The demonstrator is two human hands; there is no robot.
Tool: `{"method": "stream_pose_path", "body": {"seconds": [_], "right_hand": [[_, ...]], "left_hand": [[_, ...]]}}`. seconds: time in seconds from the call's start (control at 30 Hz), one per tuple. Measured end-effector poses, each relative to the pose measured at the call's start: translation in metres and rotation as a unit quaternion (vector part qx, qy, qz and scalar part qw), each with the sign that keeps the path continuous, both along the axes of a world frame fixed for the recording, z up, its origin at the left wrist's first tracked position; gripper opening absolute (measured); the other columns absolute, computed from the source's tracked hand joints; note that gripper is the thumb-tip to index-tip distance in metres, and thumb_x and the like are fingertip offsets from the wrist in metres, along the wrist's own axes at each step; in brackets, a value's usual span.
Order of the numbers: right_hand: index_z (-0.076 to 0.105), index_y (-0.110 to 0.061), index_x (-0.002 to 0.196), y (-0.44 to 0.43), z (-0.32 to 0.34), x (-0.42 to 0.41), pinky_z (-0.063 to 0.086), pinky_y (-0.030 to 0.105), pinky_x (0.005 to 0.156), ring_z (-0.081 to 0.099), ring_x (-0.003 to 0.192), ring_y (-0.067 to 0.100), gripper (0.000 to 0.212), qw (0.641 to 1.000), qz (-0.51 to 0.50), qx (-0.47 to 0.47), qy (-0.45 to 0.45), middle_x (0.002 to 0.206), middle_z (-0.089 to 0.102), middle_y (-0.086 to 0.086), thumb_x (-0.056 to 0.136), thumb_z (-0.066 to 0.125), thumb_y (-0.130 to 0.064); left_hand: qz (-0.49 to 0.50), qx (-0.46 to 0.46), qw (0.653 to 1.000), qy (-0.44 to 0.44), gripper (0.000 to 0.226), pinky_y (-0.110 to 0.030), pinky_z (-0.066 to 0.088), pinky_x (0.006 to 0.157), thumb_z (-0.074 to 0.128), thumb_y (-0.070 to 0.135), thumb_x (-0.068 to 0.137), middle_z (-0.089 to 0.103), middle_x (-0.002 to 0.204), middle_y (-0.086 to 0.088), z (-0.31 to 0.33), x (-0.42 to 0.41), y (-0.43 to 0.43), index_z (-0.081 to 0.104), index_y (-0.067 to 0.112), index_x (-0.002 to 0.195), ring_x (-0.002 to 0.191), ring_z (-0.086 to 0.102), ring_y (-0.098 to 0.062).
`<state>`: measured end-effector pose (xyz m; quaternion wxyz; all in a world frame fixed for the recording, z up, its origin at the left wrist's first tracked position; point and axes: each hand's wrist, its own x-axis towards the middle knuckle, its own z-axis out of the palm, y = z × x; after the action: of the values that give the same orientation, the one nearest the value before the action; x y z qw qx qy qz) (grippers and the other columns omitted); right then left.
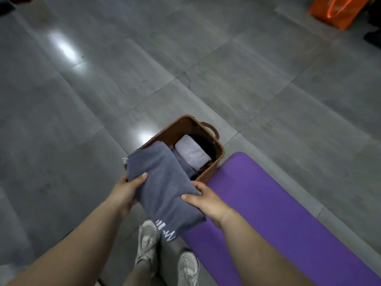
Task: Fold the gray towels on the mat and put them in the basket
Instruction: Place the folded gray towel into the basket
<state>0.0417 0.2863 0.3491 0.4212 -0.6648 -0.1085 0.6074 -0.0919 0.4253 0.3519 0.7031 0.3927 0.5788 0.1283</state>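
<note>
A folded gray towel [162, 186] with white lettering at its near corner is held in the air, its far end over the brown woven basket [214, 166]. My left hand [125, 190] grips its left edge, thumb on top. My right hand [204, 201] grips its right edge, thumb on top as well. Inside the basket lie a folded white towel [192, 152] and another gray towel [183, 164], partly hidden by the one I hold. The purple mat [268, 213] stretches to the right of the basket with no towels visible on it.
The basket stands on a gray tiled floor [103, 89], touching the mat's far end. My two white sneakers [146, 242] are below the towel. An orange bag [338, 11] sits far off at the top right.
</note>
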Motion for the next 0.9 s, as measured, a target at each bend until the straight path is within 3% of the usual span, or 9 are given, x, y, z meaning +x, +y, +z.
{"method": "stream_pose_path", "body": {"seconds": [0.07, 0.17, 0.27, 0.33, 0.5, 0.67, 0.77, 0.83, 0.9], "right_hand": [[0.052, -0.021, 0.097, 0.019, -0.047, 0.012, 0.048, 0.014, 0.073, 0.057, 0.082, 0.01, 0.017, 1.0, 0.001, -0.019, -0.008, 0.092, 0.06, -0.004, 0.087, 0.059, -0.009], [0.055, -0.015, 0.106, 0.048, -0.119, 0.042, 0.047, 0.009, 0.065, 0.056, 0.077, 0.004, 0.02, 0.998, -0.001, -0.026, -0.052, 0.092, 0.061, -0.002, 0.087, 0.058, -0.008], [0.052, -0.01, 0.121, 0.085, -0.18, 0.077, 0.046, 0.018, 0.08, 0.056, 0.09, 0.012, 0.036, 0.99, 0.005, -0.033, -0.139, 0.106, 0.057, 0.003, 0.085, 0.06, -0.009], [0.042, -0.012, 0.132, 0.111, -0.216, 0.094, 0.039, 0.021, 0.088, 0.053, 0.106, 0.017, 0.051, 0.978, 0.022, -0.051, -0.2, 0.116, 0.054, 0.005, 0.085, 0.061, -0.013], [0.021, -0.016, 0.145, 0.148, -0.289, 0.106, 0.036, 0.02, 0.084, 0.05, 0.12, 0.024, 0.066, 0.96, 0.092, -0.106, -0.243, 0.137, 0.048, 0.01, 0.088, 0.055, -0.016], [0.023, -0.014, 0.145, 0.163, -0.324, 0.112, 0.036, 0.02, 0.081, 0.048, 0.123, 0.023, 0.066, 0.952, 0.14, -0.132, -0.238, 0.141, 0.043, 0.009, 0.088, 0.056, -0.017], [0.01, -0.018, 0.147, 0.165, -0.336, 0.104, 0.039, 0.026, 0.096, 0.046, 0.126, 0.027, 0.075, 0.929, 0.197, -0.178, -0.26, 0.144, 0.039, 0.01, 0.088, 0.054, -0.017], [-0.007, -0.022, 0.147, 0.165, -0.342, 0.099, 0.032, 0.034, 0.109, 0.038, 0.132, 0.03, 0.085, 0.911, 0.221, -0.204, -0.281, 0.15, 0.027, 0.011, 0.087, 0.054, -0.018], [-0.015, -0.027, 0.145, 0.165, -0.341, 0.097, 0.018, 0.044, 0.114, 0.021, 0.14, 0.029, 0.09, 0.874, 0.258, -0.221, -0.348, 0.157, 0.002, 0.006, 0.087, 0.054, -0.023]], "left_hand": [[-0.022, -0.003, 1.0, 0.014, 0.043, -0.031, 0.045, 0.065, 0.056, 0.016, 0.087, 0.059, 0.11, -0.014, -0.051, 0.01, 0.019, 0.047, 0.002, 0.126, 0.084, 0.057, -0.026], [-0.045, -0.001, 0.999, 0.013, 0.037, -0.033, 0.049, 0.074, 0.057, 0.016, 0.087, 0.06, 0.114, -0.01, -0.125, 0.036, 0.049, 0.05, 0.005, 0.122, 0.092, 0.06, -0.023], [-0.067, 0.027, 0.997, 0.004, 0.032, -0.038, 0.052, 0.079, 0.057, 0.013, 0.087, 0.061, 0.111, -0.01, -0.19, 0.068, 0.079, 0.053, 0.006, 0.117, 0.09, 0.061, -0.022], [-0.076, 0.077, 0.994, 0.001, 0.025, -0.048, 0.047, 0.093, 0.053, 0.009, 0.089, 0.059, 0.111, -0.01, -0.232, 0.088, 0.096, 0.054, 0.005, 0.114, 0.098, 0.059, -0.029], [-0.114, 0.152, 0.981, 0.049, 0.045, -0.041, 0.04, 0.104, 0.052, 0.012, 0.089, 0.052, 0.124, -0.005, -0.316, 0.111, 0.119, 0.039, 0.006, 0.132, 0.12, 0.049, -0.027], [-0.135, 0.077, 0.986, 0.052, 0.042, -0.041, 0.044, 0.097, 0.047, 0.016, 0.093, 0.051, 0.128, -0.01, -0.355, 0.107, 0.137, 0.038, 0.007, 0.133, 0.12, 0.049, -0.032], [-0.165, 0.059, 0.979, 0.106, 0.052, -0.043, 0.045, 0.097, 0.05, 0.022, 0.091, 0.047, 0.134, -0.013, -0.369, 0.1, 0.135, 0.031, 0.005, 0.137, 0.121, 0.048, -0.035], [-0.168, 0.1, 0.967, 0.161, 0.067, -0.043, 0.04, 0.103, 0.054, 0.025, 0.089, 0.036, 0.143, -0.017, -0.37, 0.102, 0.135, 0.018, 0.007, 0.143, 0.126, 0.042, -0.036], [-0.23, 0.241, 0.911, 0.242, 0.075, -0.039, 0.031, 0.109, 0.054, 0.027, 0.088, 0.021, 0.151, -0.014, -0.358, 0.11, 0.132, 0.008, 0.012, 0.146, 0.135, 0.03, -0.033]]}}
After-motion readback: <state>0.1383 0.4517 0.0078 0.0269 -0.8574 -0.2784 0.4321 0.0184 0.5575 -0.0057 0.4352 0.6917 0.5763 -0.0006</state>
